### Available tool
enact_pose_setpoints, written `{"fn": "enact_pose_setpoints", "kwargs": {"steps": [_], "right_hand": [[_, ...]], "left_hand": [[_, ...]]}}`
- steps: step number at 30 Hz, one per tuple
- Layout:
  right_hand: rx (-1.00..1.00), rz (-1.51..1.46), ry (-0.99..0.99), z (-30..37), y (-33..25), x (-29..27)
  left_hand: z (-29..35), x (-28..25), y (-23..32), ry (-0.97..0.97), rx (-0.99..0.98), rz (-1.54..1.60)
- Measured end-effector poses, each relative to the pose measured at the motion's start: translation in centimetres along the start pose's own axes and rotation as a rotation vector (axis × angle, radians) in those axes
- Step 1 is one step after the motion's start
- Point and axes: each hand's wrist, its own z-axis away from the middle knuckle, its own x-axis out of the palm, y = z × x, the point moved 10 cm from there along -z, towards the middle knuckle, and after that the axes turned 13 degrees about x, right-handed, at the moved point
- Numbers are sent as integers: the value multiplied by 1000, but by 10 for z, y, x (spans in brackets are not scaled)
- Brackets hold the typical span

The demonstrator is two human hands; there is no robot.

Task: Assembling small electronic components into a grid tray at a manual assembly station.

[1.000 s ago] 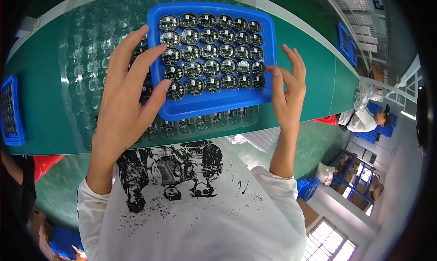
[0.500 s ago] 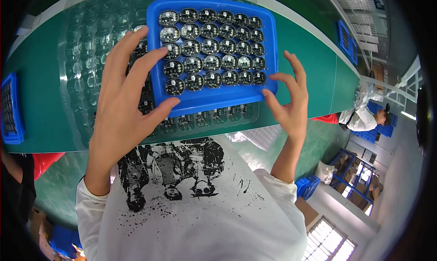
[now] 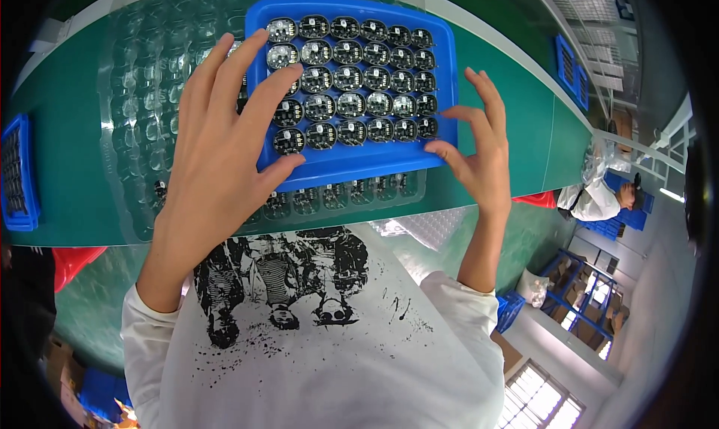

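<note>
Spread wide, your left hand (image 3: 217, 152) lies on the blue tray (image 3: 359, 163) at upper centre; your right hand (image 3: 479, 156), fingers open, touches its right edge. Tray sits over a clear blister sheet (image 3: 142, 129) on the green table (image 3: 67, 167).

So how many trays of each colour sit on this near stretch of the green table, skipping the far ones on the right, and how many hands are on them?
Blue trays: 2 (main blue tray, left-edge tray)
Clear blister tray: 1
Hands: 2 (left hand, right hand)
Total: 5
</note>
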Motion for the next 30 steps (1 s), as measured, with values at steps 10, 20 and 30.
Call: {"fn": "enact_pose_setpoints", "kwargs": {"steps": [10, 20, 30], "right_hand": [[-81, -26, -22, -15, -18, 5], [-20, -24, -46, -14, -8, -1], [-21, 55, -55, -16, -4, 3]], "left_hand": [[-3, -1, 2, -28, -19, -32], [-14, 9, 13, -26, 55, -33], [-18, 20, 10, -16, 72, -71]]}}
